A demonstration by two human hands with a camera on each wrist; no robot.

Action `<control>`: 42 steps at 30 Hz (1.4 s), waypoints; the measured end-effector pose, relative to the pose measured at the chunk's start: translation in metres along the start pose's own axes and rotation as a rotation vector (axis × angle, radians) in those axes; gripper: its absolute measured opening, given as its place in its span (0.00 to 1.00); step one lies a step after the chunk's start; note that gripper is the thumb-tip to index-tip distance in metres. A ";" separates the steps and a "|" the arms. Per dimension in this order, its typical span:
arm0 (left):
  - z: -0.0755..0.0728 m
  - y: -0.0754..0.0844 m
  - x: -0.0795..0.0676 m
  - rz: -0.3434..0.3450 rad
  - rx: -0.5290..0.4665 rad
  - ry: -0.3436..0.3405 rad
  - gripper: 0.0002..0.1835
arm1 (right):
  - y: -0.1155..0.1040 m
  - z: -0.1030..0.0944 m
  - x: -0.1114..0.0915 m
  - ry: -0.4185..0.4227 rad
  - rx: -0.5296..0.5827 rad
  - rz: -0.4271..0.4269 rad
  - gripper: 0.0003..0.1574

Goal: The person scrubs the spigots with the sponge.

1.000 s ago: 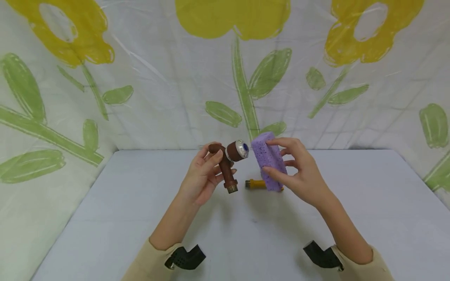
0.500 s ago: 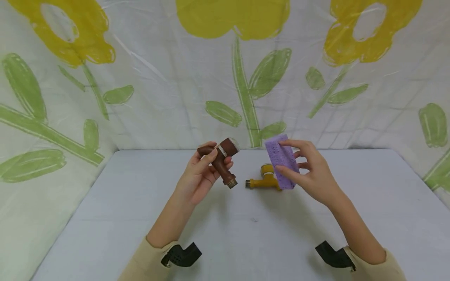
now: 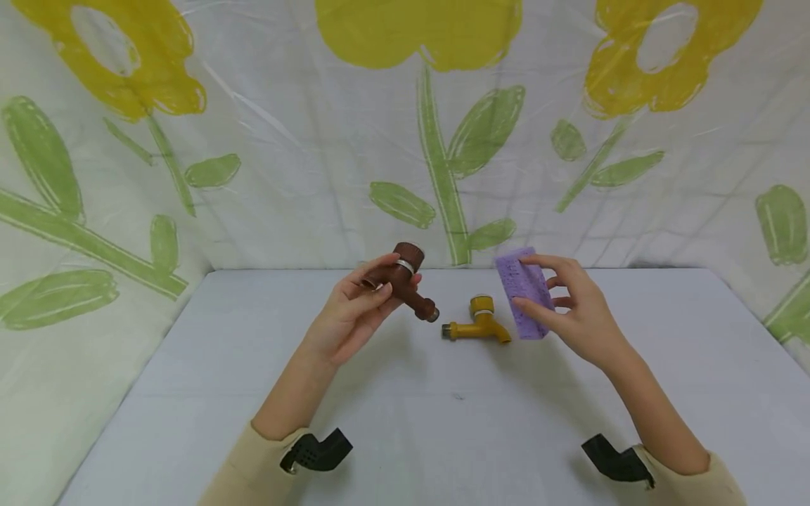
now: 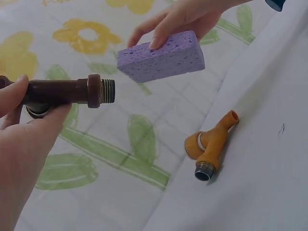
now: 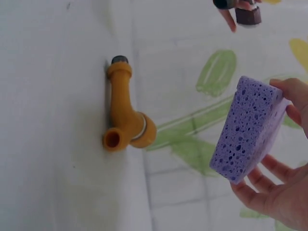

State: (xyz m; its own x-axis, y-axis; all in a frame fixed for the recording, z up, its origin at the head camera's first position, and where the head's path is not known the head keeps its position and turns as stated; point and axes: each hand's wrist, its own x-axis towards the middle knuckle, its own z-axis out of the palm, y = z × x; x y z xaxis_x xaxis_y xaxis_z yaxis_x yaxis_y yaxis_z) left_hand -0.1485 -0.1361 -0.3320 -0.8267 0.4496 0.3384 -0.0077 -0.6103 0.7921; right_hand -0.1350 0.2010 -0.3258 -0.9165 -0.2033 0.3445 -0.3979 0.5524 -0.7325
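My left hand (image 3: 354, 306) grips a brown faucet (image 3: 411, 284) above the table, its knob up and its threaded end pointing to the right. In the left wrist view the brown faucet's threaded inlet (image 4: 107, 91) faces the sponge. Between thumb and fingers, my right hand (image 3: 572, 309) pinches a purple sponge (image 3: 524, 292) full of small holes, held upright and raised. A yellow faucet (image 3: 477, 328) lies on the table between the two hands, its threaded end to the left and spout to the right.
A white-covered table (image 3: 405, 436) spreads below both hands. Behind it hangs a white sheet (image 3: 285, 176) painted with yellow flowers and green leaves. Each sleeve carries a black wrist camera, one left (image 3: 316, 451) and one right (image 3: 616, 460).
The sponge has moved right with my right hand, uncovering the yellow faucet. My left hand has shifted slightly left and turned the brown faucet, swinging its threaded end up to the right.
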 end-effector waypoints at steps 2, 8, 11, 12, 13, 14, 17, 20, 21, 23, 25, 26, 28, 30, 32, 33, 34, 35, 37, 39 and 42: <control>-0.001 0.001 0.000 -0.008 0.042 0.018 0.20 | 0.003 -0.002 -0.001 0.003 -0.005 0.008 0.38; -0.005 0.003 0.000 -0.040 0.248 0.101 0.25 | 0.012 -0.008 -0.003 0.009 -0.028 0.030 0.39; -0.006 0.005 0.001 -0.066 0.337 0.143 0.28 | 0.016 -0.010 -0.005 0.012 -0.044 0.043 0.39; -0.006 0.006 0.001 -0.079 0.358 0.158 0.27 | 0.017 -0.011 -0.005 0.013 -0.049 0.049 0.39; -0.007 0.007 0.001 -0.091 0.381 0.170 0.26 | 0.018 -0.012 -0.005 0.014 -0.052 0.057 0.39; -0.007 0.008 0.002 -0.104 0.408 0.183 0.24 | 0.020 -0.013 -0.006 0.014 -0.054 0.064 0.40; -0.010 0.010 0.003 -0.135 0.484 0.209 0.24 | 0.025 -0.015 -0.007 0.016 -0.059 0.084 0.40; -0.014 0.011 0.004 -0.155 0.551 0.231 0.31 | 0.029 -0.016 -0.008 0.016 -0.073 0.100 0.42; -0.015 0.011 0.005 -0.165 0.571 0.242 0.33 | 0.030 -0.016 -0.008 0.017 -0.081 0.105 0.43; -0.018 0.011 0.005 -0.182 0.618 0.260 0.37 | 0.033 -0.016 -0.009 0.023 -0.094 0.120 0.44; -0.021 0.010 0.006 -0.198 0.681 0.275 0.39 | 0.036 -0.016 -0.009 0.034 -0.113 0.137 0.46; -0.022 0.010 0.006 -0.205 0.717 0.280 0.40 | 0.037 -0.016 -0.009 0.038 -0.125 0.145 0.46; -0.025 0.008 0.007 -0.207 0.796 0.285 0.42 | 0.040 -0.017 -0.009 0.046 -0.156 0.163 0.48; -0.028 0.006 0.009 -0.201 0.873 0.287 0.42 | 0.044 -0.017 -0.008 0.048 -0.191 0.176 0.50; -0.030 0.004 0.010 -0.186 0.939 0.283 0.42 | 0.048 -0.017 -0.008 0.042 -0.224 0.191 0.52; -0.032 0.002 0.011 -0.179 0.969 0.280 0.42 | 0.050 -0.017 -0.008 0.039 -0.238 0.198 0.53; -0.034 0.001 0.011 -0.171 1.001 0.272 0.42 | 0.052 -0.017 -0.007 0.035 -0.249 0.204 0.54; -0.035 0.000 0.012 -0.163 1.028 0.263 0.41 | 0.054 -0.016 -0.007 0.031 -0.260 0.212 0.55; -0.039 -0.003 0.014 -0.156 1.077 0.245 0.41 | 0.057 -0.016 -0.007 0.021 -0.273 0.229 0.56; -0.043 -0.006 0.016 -0.161 1.127 0.225 0.41 | 0.061 -0.015 -0.007 0.012 -0.283 0.246 0.57; -0.048 -0.010 0.017 -0.170 1.187 0.201 0.41 | 0.065 -0.013 -0.007 -0.002 -0.277 0.271 0.58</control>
State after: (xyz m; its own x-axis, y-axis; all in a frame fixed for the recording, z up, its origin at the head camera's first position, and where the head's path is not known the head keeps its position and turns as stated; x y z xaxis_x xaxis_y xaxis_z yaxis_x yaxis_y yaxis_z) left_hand -0.1893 -0.1532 -0.3585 -0.9384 0.2926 0.1836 0.3085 0.4705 0.8267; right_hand -0.1541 0.2488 -0.3676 -0.9871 -0.0208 0.1590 -0.1148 0.7839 -0.6102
